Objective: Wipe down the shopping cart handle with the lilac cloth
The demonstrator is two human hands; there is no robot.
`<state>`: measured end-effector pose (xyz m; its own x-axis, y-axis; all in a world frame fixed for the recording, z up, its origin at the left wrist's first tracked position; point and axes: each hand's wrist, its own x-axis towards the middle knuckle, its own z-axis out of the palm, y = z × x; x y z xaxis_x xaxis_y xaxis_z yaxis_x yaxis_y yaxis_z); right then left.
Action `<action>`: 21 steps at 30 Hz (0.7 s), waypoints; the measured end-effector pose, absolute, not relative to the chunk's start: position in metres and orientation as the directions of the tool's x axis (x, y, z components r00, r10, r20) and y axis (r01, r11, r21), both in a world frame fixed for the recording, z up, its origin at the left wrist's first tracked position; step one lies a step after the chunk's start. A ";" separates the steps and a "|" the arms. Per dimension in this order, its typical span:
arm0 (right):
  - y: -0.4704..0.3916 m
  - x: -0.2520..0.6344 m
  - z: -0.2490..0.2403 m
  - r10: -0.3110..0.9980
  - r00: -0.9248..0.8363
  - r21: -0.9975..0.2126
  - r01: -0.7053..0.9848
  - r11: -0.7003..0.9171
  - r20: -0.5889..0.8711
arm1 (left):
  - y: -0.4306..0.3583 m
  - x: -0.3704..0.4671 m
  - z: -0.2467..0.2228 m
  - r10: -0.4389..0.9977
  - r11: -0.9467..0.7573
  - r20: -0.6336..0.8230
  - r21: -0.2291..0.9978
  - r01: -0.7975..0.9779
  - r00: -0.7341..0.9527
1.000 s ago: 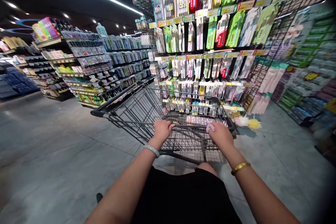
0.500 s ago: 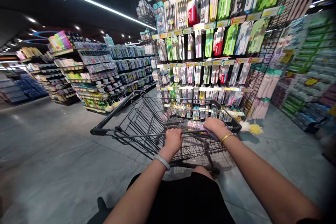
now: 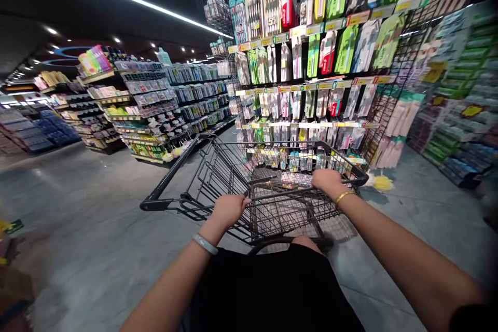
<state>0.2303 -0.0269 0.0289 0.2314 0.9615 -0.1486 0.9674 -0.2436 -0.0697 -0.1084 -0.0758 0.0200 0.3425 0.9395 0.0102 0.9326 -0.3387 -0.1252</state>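
A dark metal shopping cart (image 3: 280, 218) stands right in front of me, with its crossbar running left to right. My left hand (image 3: 229, 211), with a pale bangle at the wrist, is closed around the left part of that bar. Further right, my right hand (image 3: 327, 182), with a gold bracelet, is wrapped round the bar near the cart's right corner. Only wire mesh shows inside the basket. Just past the cart rises a rack of packaged toothbrushes (image 3: 327, 54), green, red and white.
Stocked shelves (image 3: 143, 98) stand at the left, with a grey floor (image 3: 97, 228) before them. Green-packed shelves (image 3: 462, 93) line the right. A brown box (image 3: 15, 288) is at the lower left edge.
My left hand has slid left along the bar, away from the right hand. The cart and my right hand sit slightly further right in view, and the rack looks a little nearer.
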 end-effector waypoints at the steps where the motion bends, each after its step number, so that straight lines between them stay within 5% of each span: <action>1: -0.030 0.213 0.031 0.970 0.191 -0.082 0.975 -0.205 -0.148 | -0.076 -0.107 0.021 0.937 -0.346 0.006 -0.135 0.929 0.350; 6: -0.053 0.148 0.033 0.997 -0.076 -0.192 0.979 0.068 -0.034 | -0.074 -0.108 0.023 0.924 -0.374 0.022 -0.161 0.913 0.383; 14: -0.045 0.185 0.048 0.985 0.093 -0.158 0.981 -0.116 -0.147 | -0.068 -0.100 0.013 0.915 -0.386 0.057 -0.170 0.907 0.400; 21: -0.051 0.079 0.042 0.981 -0.184 -0.271 0.949 0.162 -0.055 | -0.066 -0.091 0.012 0.917 -0.378 0.074 -0.157 0.913 0.392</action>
